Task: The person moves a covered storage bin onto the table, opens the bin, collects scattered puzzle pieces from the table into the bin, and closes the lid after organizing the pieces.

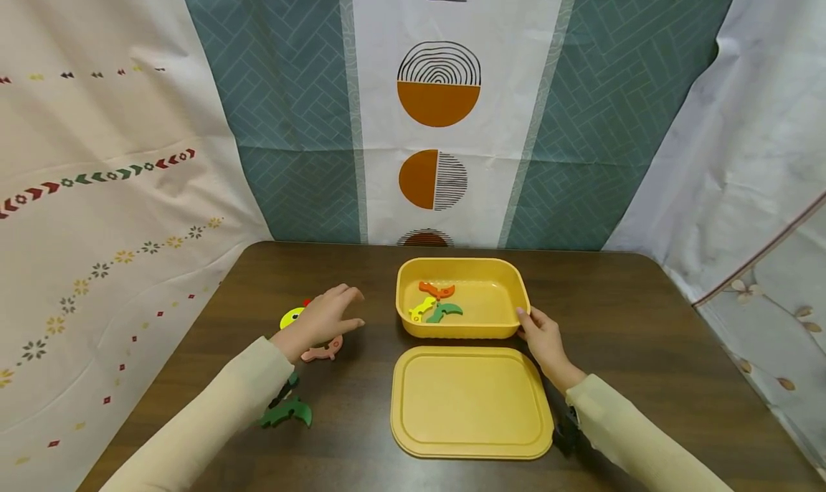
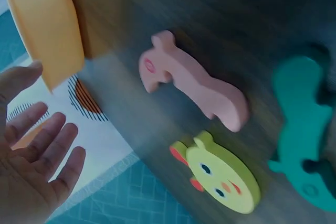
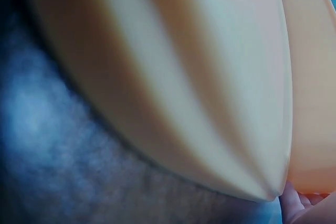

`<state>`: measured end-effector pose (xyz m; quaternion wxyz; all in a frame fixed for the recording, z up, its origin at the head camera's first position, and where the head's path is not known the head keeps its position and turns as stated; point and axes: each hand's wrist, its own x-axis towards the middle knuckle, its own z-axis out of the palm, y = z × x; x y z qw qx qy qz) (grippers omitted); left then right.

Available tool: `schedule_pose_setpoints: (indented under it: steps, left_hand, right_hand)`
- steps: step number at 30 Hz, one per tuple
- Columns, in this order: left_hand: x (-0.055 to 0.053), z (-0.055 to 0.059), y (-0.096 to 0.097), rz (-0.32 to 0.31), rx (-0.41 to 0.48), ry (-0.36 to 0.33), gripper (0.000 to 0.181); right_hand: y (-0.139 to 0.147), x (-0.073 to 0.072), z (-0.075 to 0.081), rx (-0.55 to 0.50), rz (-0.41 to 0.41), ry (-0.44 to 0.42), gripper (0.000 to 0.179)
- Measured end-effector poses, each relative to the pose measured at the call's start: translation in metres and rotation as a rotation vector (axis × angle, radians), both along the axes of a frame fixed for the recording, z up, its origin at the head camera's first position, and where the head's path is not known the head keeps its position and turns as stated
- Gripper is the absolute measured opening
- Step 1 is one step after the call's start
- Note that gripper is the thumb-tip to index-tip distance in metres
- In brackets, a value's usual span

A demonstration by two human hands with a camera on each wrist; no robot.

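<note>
My right hand (image 1: 547, 343) grips the right front corner of a yellow plastic box (image 1: 493, 330), thumb over the rim. Inside the box, toward its left, lie an orange toy piece (image 1: 437, 290), a yellow one (image 1: 422, 308) and a green one (image 1: 445, 312). Fingers spread, my left hand (image 1: 323, 321) hovers left of the box and holds nothing. Below and beside it on the table are a pink animal-shaped piece (image 2: 202, 85) and a yellow face-shaped piece (image 2: 223, 177) with red bits. A larger green piece (image 2: 299, 124) lies nearer my body, partly behind the left sleeve in the head view.
A flat yellow lid (image 1: 471, 402) lies on the dark wooden table (image 1: 348, 434) just in front of the box. Something black (image 1: 566, 432) shows under the right sleeve. Patterned cloth (image 1: 439, 191) hangs behind the table and along both sides.
</note>
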<state>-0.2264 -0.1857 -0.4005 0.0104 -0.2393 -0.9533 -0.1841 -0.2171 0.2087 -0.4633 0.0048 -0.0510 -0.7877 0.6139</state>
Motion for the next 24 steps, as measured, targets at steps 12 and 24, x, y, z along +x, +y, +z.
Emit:
schedule_pose_setpoints:
  steps: [12,24]
  left_hand:
    - [0.015,-0.009,-0.033,0.005,-0.08,-0.031,0.029]
    - [0.018,-0.018,-0.05,0.019,-0.062,-0.242,0.03]
  right_hand:
    - [-0.001,0.001,0.0,-0.005,0.003,-0.007,0.056]
    - [0.001,0.0,-0.001,-0.001,0.002,0.003,0.057]
